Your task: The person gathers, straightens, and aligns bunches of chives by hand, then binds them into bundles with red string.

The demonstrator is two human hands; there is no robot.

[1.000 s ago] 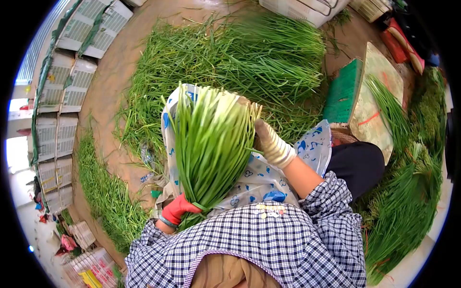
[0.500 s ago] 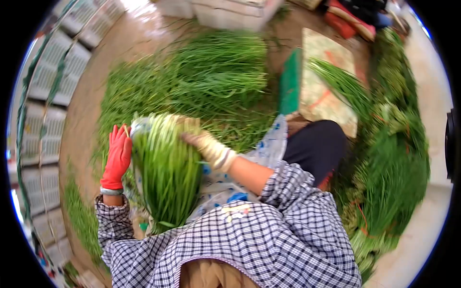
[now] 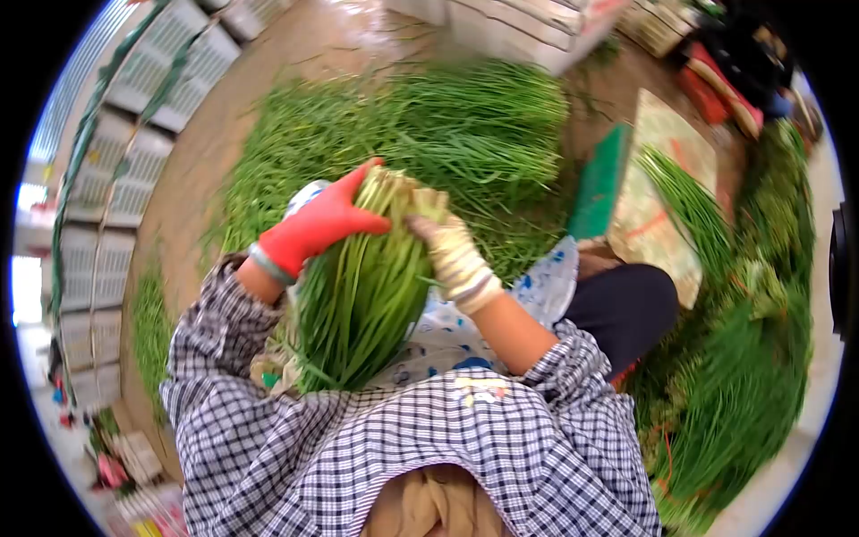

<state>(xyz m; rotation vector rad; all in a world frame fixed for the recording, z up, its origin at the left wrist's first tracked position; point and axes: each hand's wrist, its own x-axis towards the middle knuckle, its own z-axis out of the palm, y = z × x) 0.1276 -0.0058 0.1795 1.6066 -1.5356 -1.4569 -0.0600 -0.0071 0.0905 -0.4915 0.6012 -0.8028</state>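
A thick bunch of long flat green leaves that look like garlic chives [image 3: 362, 304] stands on my lap, pale stem ends up and leaf tips toward my body. My left hand [image 3: 327, 224], in a red rubber glove, is closed round its upper left side, with the thumb across the front. At the upper right of the stems, my right hand [image 3: 452, 255] grips the bunch in a cream striped glove with a dirty fingertip. Under the bunch lies a white plastic apron [image 3: 546, 277] with blue marks. The undersides of both hands' fingers are hidden.
Loose chives [image 3: 447, 125] form a wide pile on the floor ahead. A few lie on a worn board [image 3: 667, 197] beside a green panel [image 3: 599, 183]. Tied bunches [image 3: 734, 385] line the right side. White crates [image 3: 94, 268] stand left; a white box [image 3: 510, 31] stands behind the pile.
My left hand has gone from spread fingers beside the bunch to gripping its top. The stem ends are drawn closer together. The whole view has shifted, with surroundings now further right.
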